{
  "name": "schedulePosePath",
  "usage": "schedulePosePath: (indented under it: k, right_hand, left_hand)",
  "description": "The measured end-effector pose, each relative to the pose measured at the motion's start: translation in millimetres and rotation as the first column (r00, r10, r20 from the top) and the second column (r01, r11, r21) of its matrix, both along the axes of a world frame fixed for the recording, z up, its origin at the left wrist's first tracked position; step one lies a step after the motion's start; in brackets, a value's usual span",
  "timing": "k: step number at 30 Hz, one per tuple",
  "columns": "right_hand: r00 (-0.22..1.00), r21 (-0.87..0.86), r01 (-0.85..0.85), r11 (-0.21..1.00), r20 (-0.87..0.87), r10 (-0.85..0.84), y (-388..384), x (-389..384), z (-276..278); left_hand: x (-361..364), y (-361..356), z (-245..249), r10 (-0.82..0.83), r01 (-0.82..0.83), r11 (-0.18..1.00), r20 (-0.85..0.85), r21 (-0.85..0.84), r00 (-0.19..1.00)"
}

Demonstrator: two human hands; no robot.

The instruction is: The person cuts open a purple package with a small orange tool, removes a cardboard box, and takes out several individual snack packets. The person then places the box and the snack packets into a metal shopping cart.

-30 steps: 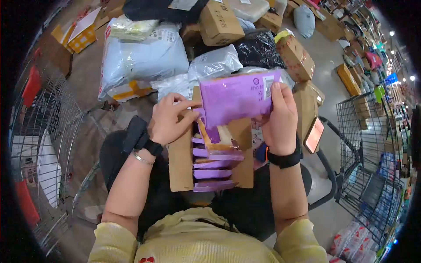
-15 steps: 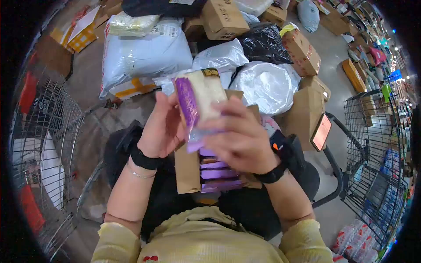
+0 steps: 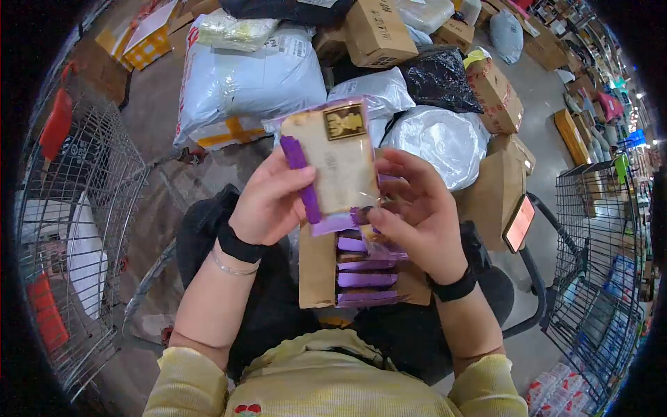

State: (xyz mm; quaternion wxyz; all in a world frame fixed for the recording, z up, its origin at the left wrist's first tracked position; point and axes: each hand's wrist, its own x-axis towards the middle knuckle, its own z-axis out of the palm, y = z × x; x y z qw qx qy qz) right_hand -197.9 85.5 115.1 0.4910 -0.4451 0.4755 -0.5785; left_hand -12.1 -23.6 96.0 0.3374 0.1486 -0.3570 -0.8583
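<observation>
Two bare hands work above an open carton (image 3: pixel 317 267). Left hand (image 3: pixel 269 199): fingers closed on the left edge of a purple-and-clear packet (image 3: pixel 338 167), thumb laid across its front. The packet is held over the carton's far end, its pale contents and black-and-gold label showing. Right hand (image 3: pixel 424 219): fingers curled and partly spread at the packet's right edge; whether they grip it cannot be told. Inside the carton: a row of purple packets (image 3: pixel 367 279). Beyond the carton, to its left: a large white parcel (image 3: pixel 253 83); to its right: a round silver parcel (image 3: pixel 441 146). Right of the carton: a phone (image 3: pixel 519 222).
</observation>
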Motion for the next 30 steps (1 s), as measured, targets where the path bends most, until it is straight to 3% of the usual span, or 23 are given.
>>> schedulePosePath:
  k: [1,3,4,6,7,8,10,12,14,15,16,17,18,19,20,22,23,24,26,28,29,30]
  right_hand:
    - [1.0,-0.001,0.0,1.0,0.001,0.0,1,-3,3]
    - [0.966,-0.031,-0.171,0.985,-0.2,0.161,5,-11,15]
    - [0.967,-0.038,-0.176,0.984,-0.192,0.166,8,-15,22]
    - [0.793,0.037,-0.282,0.959,-0.554,0.255,13,-21,37]
    - [0.725,0.107,-0.289,0.951,-0.625,0.29,13,-20,44]
    - [0.728,0.101,-0.293,0.951,-0.621,0.291,13,-22,41]
    - [0.552,0.152,-0.356,0.922,-0.762,0.339,13,-25,28]
    - [0.548,0.098,-0.322,0.942,-0.792,0.27,17,-21,13]
    - [0.414,0.171,-0.225,0.959,-0.875,0.253,20,-17,6]
    - [0.514,0.184,-0.172,0.968,-0.822,0.247,19,-15,0]
    - [0.511,0.189,-0.162,0.969,-0.824,0.245,18,-21,1]
    - [0.532,0.148,-0.137,0.979,-0.823,0.199,15,-28,4]
    - [0.55,0.107,-0.114,0.988,-0.821,0.152,13,-34,8]
    - [0.653,0.213,-0.003,0.977,-0.739,0.163,14,-36,27]
    - [0.646,0.214,0.001,0.977,-0.745,0.163,14,-42,29]
    - [0.932,0.12,0.116,0.986,-0.356,-0.066,14,-57,32]
    - [0.984,0.199,0.122,0.972,-0.152,-0.093,14,-62,34]
    - [0.983,0.196,0.124,0.973,-0.158,-0.094,13,-64,36]
    - [0.981,0.195,0.113,0.974,0.131,-0.14,13,-66,34]
    - [0.985,0.23,0.115,0.966,0.104,-0.141,13,-68,34]
    - [0.979,0.176,0.143,0.974,0.117,-0.165,13,-64,34]
    - [0.971,0.121,0.185,0.975,0.128,-0.2,13,-59,34]
  left_hand:
    - [1,-1,-1,0.0,0.0,1.0,0.001,-0.001,1.0]
    - [5,-6,-3,0.082,-0.046,0.945,-0.097,0.323,0.992]
    - [7,-9,-5,0.087,-0.055,0.947,-0.088,0.317,0.992]
    - [10,-14,-6,-0.142,0.288,0.902,-0.407,0.322,0.902]
    - [10,-10,0,-0.088,0.191,0.921,-0.295,0.341,0.951]
    - [12,-12,-1,-0.085,0.185,0.923,-0.288,0.339,0.954]
    - [11,-15,-8,-0.13,0.286,0.904,-0.434,0.317,0.891]
    - [10,-15,-9,-0.144,0.296,0.907,-0.441,0.3,0.886]
    - [10,-14,-8,-0.16,0.311,0.907,-0.452,0.284,0.878]
    - [10,-13,-6,-0.073,0.178,0.931,-0.316,0.319,0.946]
    - [9,-13,-5,0.017,0.042,0.943,-0.175,0.331,0.984]
    - [10,-16,-15,0.109,-0.048,0.932,-0.15,0.36,0.983]
    - [10,-16,-15,0.103,-0.038,0.931,-0.16,0.363,0.982]
    - [10,-15,-12,0.152,-0.116,0.937,-0.086,0.329,0.985]
    - [10,-16,-11,0.204,-0.192,0.938,-0.013,0.288,0.979]
    - [12,-20,-18,0.216,-0.194,0.937,-0.045,0.291,0.975]
    - [12,-21,-18,0.195,-0.17,0.942,-0.062,0.29,0.979]
    - [12,-21,-16,0.175,-0.146,0.946,-0.079,0.289,0.981]
    - [14,-21,-13,0.192,-0.18,0.951,-0.024,0.253,0.981]
    - [17,-23,-13,0.006,0.042,0.973,-0.211,0.226,0.978]
    - [14,-20,-12,0.001,0.048,0.972,-0.211,0.229,0.978]
    - [7,-13,-5,0.189,-0.191,0.978,0.021,0.088,0.982]
